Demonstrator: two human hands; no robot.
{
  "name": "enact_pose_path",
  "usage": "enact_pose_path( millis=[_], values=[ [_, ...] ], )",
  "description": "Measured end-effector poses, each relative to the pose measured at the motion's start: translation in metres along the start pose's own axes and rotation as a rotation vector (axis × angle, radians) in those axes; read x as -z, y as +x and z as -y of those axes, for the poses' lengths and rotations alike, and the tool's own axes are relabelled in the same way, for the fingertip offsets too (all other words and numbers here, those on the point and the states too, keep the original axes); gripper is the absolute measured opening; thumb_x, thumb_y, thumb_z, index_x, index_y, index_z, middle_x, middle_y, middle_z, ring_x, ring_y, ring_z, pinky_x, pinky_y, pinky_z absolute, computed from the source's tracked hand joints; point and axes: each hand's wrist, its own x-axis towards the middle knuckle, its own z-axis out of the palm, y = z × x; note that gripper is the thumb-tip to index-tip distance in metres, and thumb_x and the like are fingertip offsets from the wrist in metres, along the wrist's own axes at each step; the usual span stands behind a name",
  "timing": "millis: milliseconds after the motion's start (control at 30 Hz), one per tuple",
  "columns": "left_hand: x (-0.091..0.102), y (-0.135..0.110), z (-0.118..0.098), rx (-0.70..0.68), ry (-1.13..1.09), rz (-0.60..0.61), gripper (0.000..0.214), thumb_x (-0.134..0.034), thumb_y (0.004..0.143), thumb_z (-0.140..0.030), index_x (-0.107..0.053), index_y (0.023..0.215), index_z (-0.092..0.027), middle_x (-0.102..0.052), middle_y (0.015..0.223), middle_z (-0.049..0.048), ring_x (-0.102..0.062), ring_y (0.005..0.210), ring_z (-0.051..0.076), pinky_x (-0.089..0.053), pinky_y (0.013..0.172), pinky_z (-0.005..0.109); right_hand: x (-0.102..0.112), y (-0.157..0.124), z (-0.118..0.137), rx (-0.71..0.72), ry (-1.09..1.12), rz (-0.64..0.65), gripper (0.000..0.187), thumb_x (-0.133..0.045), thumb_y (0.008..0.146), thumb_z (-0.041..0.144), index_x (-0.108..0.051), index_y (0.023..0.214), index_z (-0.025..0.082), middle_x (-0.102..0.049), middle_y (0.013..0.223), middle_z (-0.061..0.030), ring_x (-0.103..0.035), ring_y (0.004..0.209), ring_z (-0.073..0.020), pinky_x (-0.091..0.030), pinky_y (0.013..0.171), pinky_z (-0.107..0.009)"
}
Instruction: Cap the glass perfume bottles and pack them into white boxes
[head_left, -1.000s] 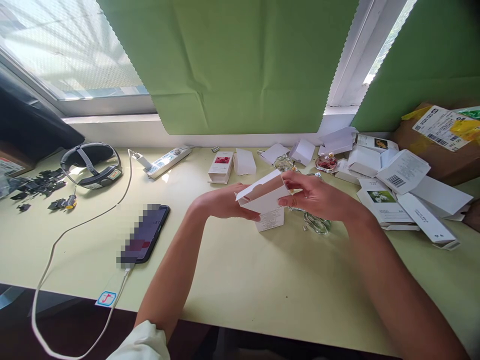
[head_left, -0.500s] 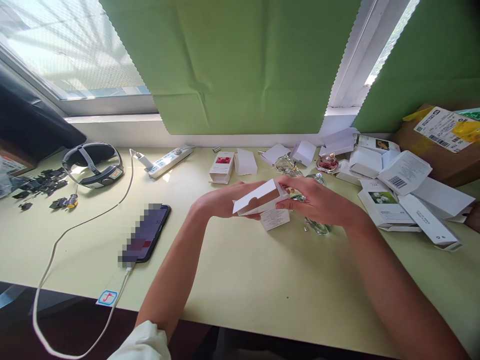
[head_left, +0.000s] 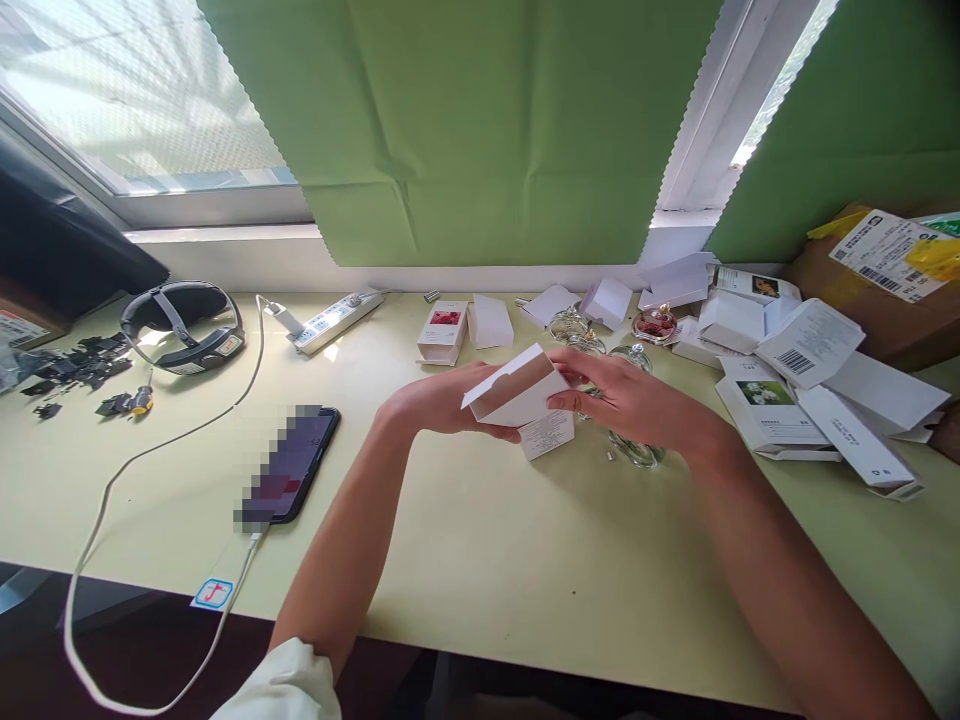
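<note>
While the right hand [head_left: 619,395] grips the right end of a white box [head_left: 532,400], thumb on the near face and fingers on the far side, the left hand [head_left: 446,400] holds the same box at its left end. Part of the left hand's grip is hidden behind the box; its fingertips show below the lower edge. The box sits tilted between the two hands, above the table [head_left: 480,560], a tan interior visible along its upper side. A printed panel [head_left: 547,437] shows directly beneath it; whether the panel belongs to the box cannot be determined.

Just below the right hand lies greenish glassware [head_left: 636,455], a small metal piece [head_left: 610,455] beside it. Beyond that hand stand clear glassware [head_left: 568,325] and a vessel with red contents [head_left: 655,326]. To its right is a heap of white boxes [head_left: 806,345], partly in front of a brown carton [head_left: 862,295].

Beyond the left hand rests a box with a red picture [head_left: 442,345]. Well to that hand's left lies a phone [head_left: 304,480], connected to a white cable [head_left: 120,475].
</note>
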Motion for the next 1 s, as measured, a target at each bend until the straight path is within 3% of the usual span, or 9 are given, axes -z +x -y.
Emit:
enact_pose_path(
  millis=[233,433,633,833,1000],
  values=[
    [0.005,-0.003,-0.008,0.095,-0.045,0.052,0.047,-0.071,0.083,-0.041,-0.060,0.125,-0.024,-0.069,0.120,0.0045,-0.065,0.105,0.022,-0.050,0.081,0.029,0.001,-0.001,0.000,-0.025,0.001,0.012,0.033,-0.042,0.098,0.053,-0.047,0.127,0.036,-0.066,0.095,-0.0009,-0.060,0.078,-0.0218,-0.048,0.077,-0.038],
    [0.006,-0.002,-0.011,0.057,0.057,0.055,0.041,-0.069,0.085,-0.043,-0.061,0.119,-0.022,-0.072,0.113,0.0044,-0.066,0.098,0.021,-0.048,0.075,0.027,0.004,-0.003,0.004,-0.051,-0.094,-0.008,0.028,-0.043,0.098,0.053,-0.051,0.117,0.033,-0.062,0.092,-0.0009,-0.059,0.077,-0.0210,-0.046,0.071,-0.035],
    [0.002,0.000,-0.015,0.056,0.098,0.020,0.058,-0.071,0.084,-0.038,-0.049,0.136,-0.027,-0.071,0.115,0.0025,-0.066,0.096,0.019,-0.045,0.071,0.025,0.007,-0.003,-0.002,-0.061,-0.151,-0.041,0.027,-0.052,0.094,0.051,-0.058,0.107,0.028,-0.064,0.096,-0.0032,-0.060,0.081,-0.0219,-0.044,0.069,-0.033],
    [0.001,0.001,-0.023,0.104,0.070,0.043,0.067,-0.072,0.082,-0.044,-0.044,0.142,-0.034,-0.071,0.116,-0.0011,-0.067,0.094,0.019,-0.044,0.070,0.024,0.012,-0.004,-0.008,-0.086,-0.144,-0.037,0.031,-0.059,0.088,0.054,-0.062,0.105,0.027,-0.065,0.097,-0.0038,-0.060,0.083,-0.0219,-0.043,0.067,-0.032],
    [0.002,0.002,-0.022,0.102,0.069,0.044,0.057,-0.073,0.081,-0.049,-0.053,0.131,-0.029,-0.073,0.108,-0.0010,-0.067,0.091,0.019,-0.043,0.071,0.026,0.012,-0.002,-0.009,-0.102,-0.056,-0.024,0.032,-0.063,0.085,0.054,-0.060,0.102,0.026,-0.065,0.091,-0.0026,-0.060,0.079,-0.0203,-0.043,0.063,-0.031]
  ],
)
